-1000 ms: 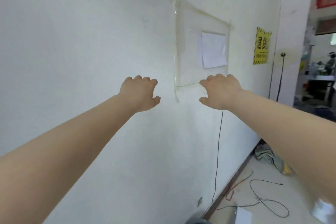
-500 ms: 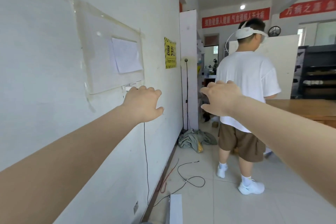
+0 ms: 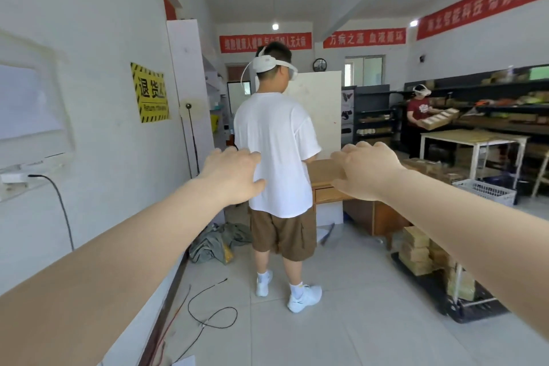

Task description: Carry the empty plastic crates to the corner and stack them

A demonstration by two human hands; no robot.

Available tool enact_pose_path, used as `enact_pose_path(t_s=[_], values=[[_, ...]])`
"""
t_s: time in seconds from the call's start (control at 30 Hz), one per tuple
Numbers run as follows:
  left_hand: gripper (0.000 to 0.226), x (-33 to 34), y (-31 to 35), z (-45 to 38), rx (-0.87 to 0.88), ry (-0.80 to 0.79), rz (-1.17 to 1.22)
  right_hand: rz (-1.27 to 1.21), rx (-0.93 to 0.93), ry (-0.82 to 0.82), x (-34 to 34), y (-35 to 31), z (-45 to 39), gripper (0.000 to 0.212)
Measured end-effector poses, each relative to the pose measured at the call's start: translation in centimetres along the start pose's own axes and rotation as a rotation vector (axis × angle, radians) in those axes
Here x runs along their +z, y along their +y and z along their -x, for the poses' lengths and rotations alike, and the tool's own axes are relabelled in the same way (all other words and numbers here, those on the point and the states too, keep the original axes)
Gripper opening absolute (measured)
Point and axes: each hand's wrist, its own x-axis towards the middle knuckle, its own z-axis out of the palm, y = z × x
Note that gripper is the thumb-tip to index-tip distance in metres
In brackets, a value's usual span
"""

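While both arms reach forward, left hand (image 3: 230,175) and right hand (image 3: 364,171) hang loosely curled, holding nothing.
White mesh-walled plastic crate (image 3: 484,192) sits on smooth floor tiles (image 3: 341,321), far right.

Ahead of us a person in a white T-shirt (image 3: 274,151) with a white headset (image 3: 269,64), yellow striped sign (image 3: 151,93) on our left wall, black cable (image 3: 212,310) looping on the tiles, cart of cardboard boxes (image 3: 416,249) to our right, red banners (image 3: 265,42) overhead.

bright, even daylight w/ ceiling lights (image 3: 275,26) on, soft shadows, slight motion blur, wide-angle bending at edges.
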Motion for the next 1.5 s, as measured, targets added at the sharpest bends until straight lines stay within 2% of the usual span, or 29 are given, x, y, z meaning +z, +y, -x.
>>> enact_pose_path(t_s=[0.27, 0.53, 0.9, 1.1, 1.33, 1.5], values=[[0.05, 1.2, 13.1, -10.7, 0.179, 0.074, 0.086, 0.024, 0.194, -0.029, 4.9, 13.6, 2.0, 0.057], [0.054, 2.9, 26.2, -20.2, 0.41, 0.122, 0.181, 0.085, 0.449, -0.161, 10.2, 25.7, 5.4, 0.056], [0.056, 6.1, 44.1, -35.5, 0.766, 0.253, 0.271, 0.129, 0.793, -0.242, 16.8, 39.6, 5.2, 0.059], [0.056, 7.1, 53.8, -42.5, 0.941, 0.295, 0.329, 0.19, 0.916, -0.255, 20.7, 46.1, 5.1, 0.054], [0.056, 8.6, 64.8, -48.3, 1.051, 0.261, 0.343, 0.239, 1.044, -0.382, 25.4, 55.1, 6.9, 0.058], [0.057, 8.2, 73.3, -53.2, 1.055, 0.254, 0.328, 0.258, 1.05, -0.42, 28.6, 64.0, 7.9, 0.061]])
